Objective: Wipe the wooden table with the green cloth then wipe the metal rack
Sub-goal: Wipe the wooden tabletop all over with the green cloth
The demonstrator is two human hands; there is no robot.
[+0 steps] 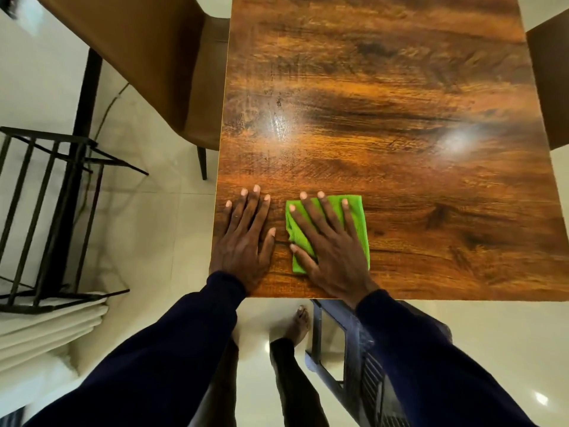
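A folded green cloth (358,220) lies flat on the glossy wooden table (385,118), near its front left corner. My right hand (326,241) rests palm down on the cloth with the fingers spread, pressing it to the wood. Just to its left, my left hand (246,238) lies flat on the bare tabletop beside the left edge, fingers apart, holding nothing. A black metal rack (49,211) stands on the floor to the left of the table.
A brown upholstered chair (138,57) is pushed against the table's left side, and another chair edge (551,81) shows at the right. A dark plastic chair (345,349) stands under the front edge. Folded white fabric (46,328) lies below the rack on the pale tiled floor.
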